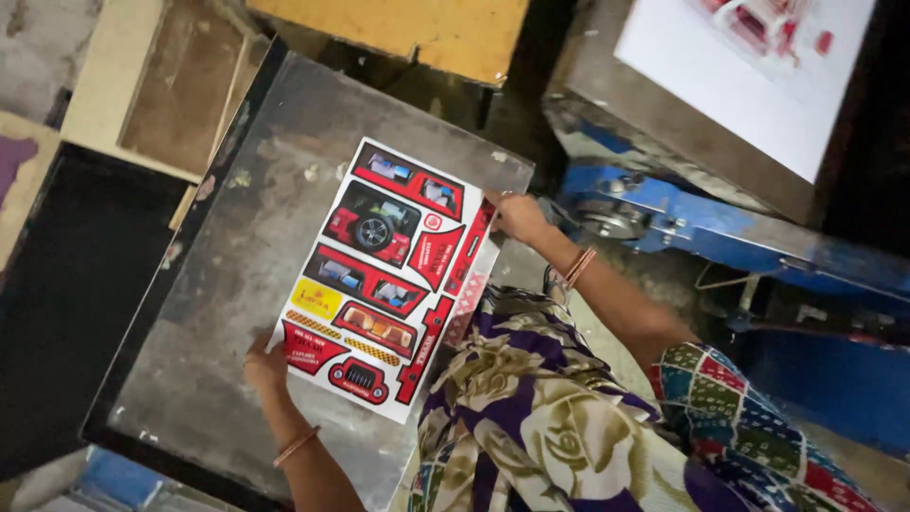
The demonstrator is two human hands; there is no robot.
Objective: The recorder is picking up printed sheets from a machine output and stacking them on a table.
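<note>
Sticker sheet point(384, 277), white w/ red vehicle-part prints (a wheel, windows, lamps, a yellow patch), sits tilted on a worn grey metal plate point(237, 275), roughly mid-scene, its long side running from near-left up to far-right. Left hand point(263, 364) is at the sheet's near-left corner, fingers curled shut on the edge, thumb hidden under or behind the paper. Right hand point(518, 216) is at the far-right edge of the sheet, fingers closed on that edge too, so both hands pinch the same sheet at opposite ends. More sheets seem to lie under the top one; a pinkish-red printed edge point(466, 303) peeks out on the right side, can't tell how many. Each wrist has a thin copper-coloured bangle point(579, 266). A purple & cream floral cloth point(531, 417) covers the person's lap, near-right, touching the sheet's right edge. Right of the plate stands a blue metal machine point(739, 237), well apart from the left hand, just beside the right hand. On top of it, far right, lies a white sheet point(749, 85) w/ faint red prints. Far side, a yellow board point(417, 28). Left of the plate, a dark panel point(66, 303) & a brown wooden board point(185, 85).
</note>
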